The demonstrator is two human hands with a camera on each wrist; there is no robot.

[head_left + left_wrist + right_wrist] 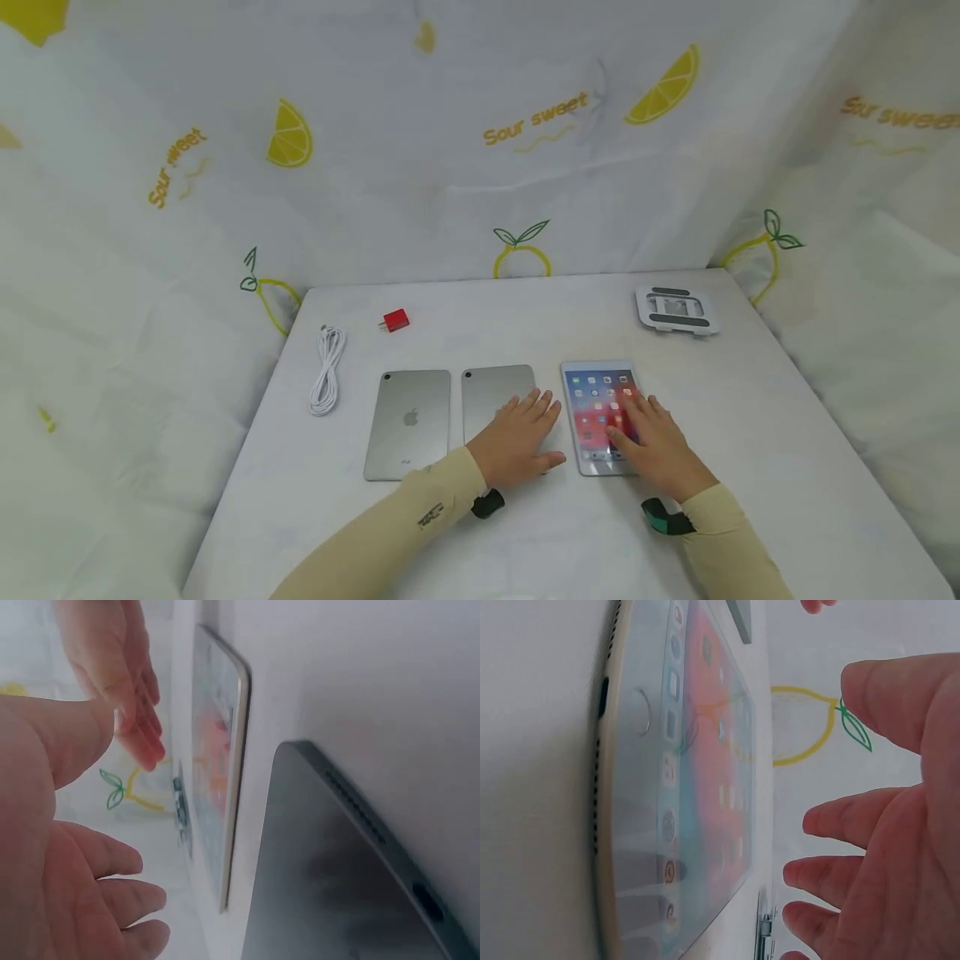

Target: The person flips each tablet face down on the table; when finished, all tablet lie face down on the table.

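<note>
As the right hand (pixel 660 450) hovers above the white-framed rectangular glass tablet with a lit red-and-blue screen (pixel 594 421), I hold my watch from a distance. The right hand is the nearer of the two: the lit tablet lies beneath its fingers and to the left of its palm, while from the left hand (pixel 517 442) it lies to the right. By my judgement, any coming move turns on that placing. The tablet's long axis runs away from the wrists, its far end leaning slightly left, its home button at the near end.

Both hands are apart from each other and hold nothing, fingers spread; the right wrist view shows me a gap between fingers and glass. The left hand hangs over the right side of a silver-grey metal-backed tablet, face down (pixel 487 408), hiding part of it; I see no grip there.

I count two hands and three tablets: one lit, two face down. The third, a silver-grey metal-backed tablet with an apple mark (pixel 408 421), lies left of the left hand, the sleeve crossing its near corner. Beyond the left hand and to its left sit one red boxy plug adapter (pixel 396 320) and, farther left, one bundled white cable (pixel 327 371). Beyond the right hand rests one flat white stand-like piece with dark grey pads (pixel 677 321). One white-covered table (pixel 750 417) carries everything.
</note>
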